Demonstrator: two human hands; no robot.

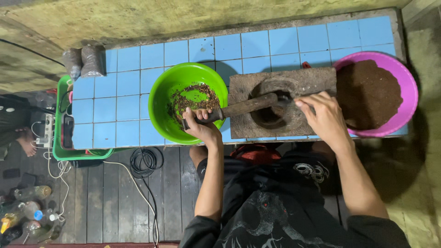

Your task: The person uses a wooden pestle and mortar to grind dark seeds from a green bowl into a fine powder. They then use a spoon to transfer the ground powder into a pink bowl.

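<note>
Overhead view onto a blue-tiled counter [257, 46], seen from a head camera looking down past a dark printed shirt. At centre, a square stone mortar block [257, 85] with a round hollow [271, 112], dark inside; contents too shadowed to tell. Lying across it, a thick wooden pestle [241, 108], its far end dipping into the hollow, its handle end reaching left over the rim of a bright green plastic bowl [161, 103]. Left hand [202, 124] clamped around that handle end, fingers wrapped tight, just above the green bowl's near edge. Inside the green bowl, a thin loose scatter of coarse brown and reddish flakes [195, 96], with bare green showing through the middle. Right hand [324, 117] resting on the right side of the stone block, fingers curled down toward the hollow's rim, seemingly around a dark utensil; whether actually gripping it, cannot tell. Hands well apart, one at each side of the mortar. At far right, touching the block, a pink plastic basin [409, 87] heaped nearly full with fine dark brown ground powder [367, 94]. At the counter's back left corner, two small tied clear bags [85, 59] of greyish grains. Left of the counter, a green crate [59, 154] holding cables and a power strip; below, dark wooden floorboards with a coiled black cable [144, 161]
</note>
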